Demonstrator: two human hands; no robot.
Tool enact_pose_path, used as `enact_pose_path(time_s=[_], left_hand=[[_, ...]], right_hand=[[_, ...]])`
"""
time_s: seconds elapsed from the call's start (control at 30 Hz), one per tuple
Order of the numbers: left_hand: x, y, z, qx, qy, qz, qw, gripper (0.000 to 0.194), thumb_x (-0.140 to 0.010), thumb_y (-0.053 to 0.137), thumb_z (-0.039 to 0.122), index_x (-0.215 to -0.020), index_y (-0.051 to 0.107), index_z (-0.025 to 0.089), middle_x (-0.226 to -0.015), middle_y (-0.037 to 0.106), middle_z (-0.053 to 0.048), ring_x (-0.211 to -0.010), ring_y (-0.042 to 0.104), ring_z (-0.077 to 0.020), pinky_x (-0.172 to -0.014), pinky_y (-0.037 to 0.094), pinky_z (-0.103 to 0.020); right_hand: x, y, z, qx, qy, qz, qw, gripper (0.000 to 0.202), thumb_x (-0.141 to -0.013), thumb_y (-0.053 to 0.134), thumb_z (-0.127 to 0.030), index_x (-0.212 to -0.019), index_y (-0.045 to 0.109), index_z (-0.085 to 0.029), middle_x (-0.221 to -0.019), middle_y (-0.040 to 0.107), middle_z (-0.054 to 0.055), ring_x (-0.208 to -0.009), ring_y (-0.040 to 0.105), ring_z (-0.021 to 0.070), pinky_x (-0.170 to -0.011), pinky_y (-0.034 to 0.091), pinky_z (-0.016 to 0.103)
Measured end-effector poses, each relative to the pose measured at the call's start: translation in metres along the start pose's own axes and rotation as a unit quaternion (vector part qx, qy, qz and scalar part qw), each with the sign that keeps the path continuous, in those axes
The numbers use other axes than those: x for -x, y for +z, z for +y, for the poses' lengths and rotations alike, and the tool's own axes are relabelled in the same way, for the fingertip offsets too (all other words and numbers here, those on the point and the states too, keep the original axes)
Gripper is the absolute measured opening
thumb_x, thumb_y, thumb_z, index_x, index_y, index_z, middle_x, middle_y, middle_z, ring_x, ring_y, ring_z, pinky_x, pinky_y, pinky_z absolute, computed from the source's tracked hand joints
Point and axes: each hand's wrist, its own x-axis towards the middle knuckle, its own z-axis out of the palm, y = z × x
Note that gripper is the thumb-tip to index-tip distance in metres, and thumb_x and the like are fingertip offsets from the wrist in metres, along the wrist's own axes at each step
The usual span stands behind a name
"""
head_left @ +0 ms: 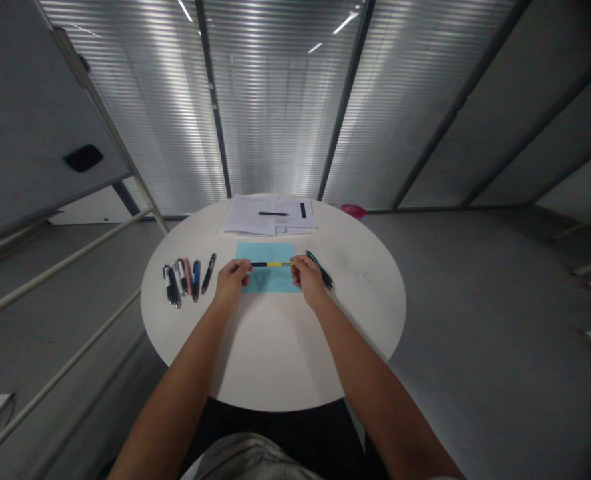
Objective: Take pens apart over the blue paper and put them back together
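A slim black-and-yellow pen is held level between my two hands, above a light blue sheet. My left hand pinches its black end. At the yellow end, near a short silvery part, the fingers of my right hand are closed on it. My fingers cover both tips of the pen. A dark pen with a green part lies just right of my right hand. Left of my left hand rests a black pen, apart from a row of several pens.
The round white table carries a stack of papers at its far side, with a black pen on top. Beyond the table a pink-red object shows near the blinds. A whiteboard on a white metal frame stands at left.
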Motion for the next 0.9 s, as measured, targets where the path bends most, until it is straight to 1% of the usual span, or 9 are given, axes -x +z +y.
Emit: enact_pose_path(time_s=[0.13,0.3,0.37,0.53,0.7,0.9], left_hand=[[-0.0002,-0.0009,-0.0010,0.008,0.000,-0.008,1.000,0.031,-0.066,0.075,0.041,-0.080,0.065,0.015,-0.072,0.061,-0.002,-0.048,0.047,-0.0066,-0.046,0.036,-0.022],[-0.0015,-0.0023,-0.0041,0.026,0.001,-0.013,1.000,0.032,-0.065,0.076,0.039,-0.084,0.066,0.015,-0.073,0.060,-0.001,-0.048,0.048,-0.0064,-0.046,0.036,-0.022],[-0.0020,-0.0022,-0.0042,0.028,-0.001,-0.010,1.000,0.031,-0.065,0.076,0.037,-0.084,0.066,0.015,-0.073,0.060,0.000,-0.048,0.048,-0.0065,-0.046,0.036,-0.022],[-0.0013,-0.0009,-0.0017,0.030,-0.009,-0.006,0.999,0.030,-0.063,0.077,0.033,-0.084,0.066,0.015,-0.068,0.057,0.000,-0.047,0.047,-0.0066,-0.045,0.035,-0.022],[-0.0008,-0.0009,-0.0018,0.035,-0.015,-0.006,0.999,0.030,-0.062,0.077,0.032,-0.085,0.067,0.015,-0.066,0.057,0.000,-0.048,0.047,-0.0070,-0.045,0.036,-0.022],[-0.0011,-0.0021,-0.0026,0.023,-0.016,-0.002,1.000,0.030,-0.064,0.077,0.034,-0.084,0.066,0.015,-0.062,0.055,0.001,-0.047,0.046,-0.0075,-0.044,0.035,-0.022]], right_hand=[[0.0021,0.0004,-0.0023,-0.015,0.016,0.001,1.000,0.032,-0.063,0.068,-0.045,-0.080,0.057,-0.019,-0.057,0.055,-0.006,-0.038,0.041,0.0046,-0.034,0.025,0.017],[0.0036,0.0011,-0.0029,-0.018,0.014,-0.005,1.000,0.033,-0.064,0.068,-0.044,-0.083,0.060,-0.019,-0.063,0.057,-0.004,-0.039,0.042,0.0040,-0.034,0.026,0.017],[0.0029,0.0011,-0.0016,-0.011,0.011,-0.008,1.000,0.031,-0.065,0.068,-0.045,-0.081,0.060,-0.019,-0.060,0.055,-0.005,-0.038,0.042,0.0042,-0.033,0.026,0.017],[0.0013,0.0012,0.0010,0.014,-0.004,-0.019,1.000,0.029,-0.068,0.066,-0.046,-0.077,0.059,-0.019,-0.047,0.045,-0.009,-0.033,0.036,0.0047,-0.032,0.024,0.018],[0.0011,0.0018,0.0009,0.005,0.000,-0.016,1.000,0.029,-0.068,0.067,-0.045,-0.077,0.058,-0.019,-0.049,0.047,-0.008,-0.034,0.036,0.0045,-0.033,0.025,0.019],[0.0003,0.0008,0.0018,-0.010,0.008,-0.016,1.000,0.027,-0.067,0.067,-0.043,-0.077,0.058,-0.019,-0.053,0.050,-0.007,-0.036,0.038,0.0046,-0.033,0.024,0.018]])
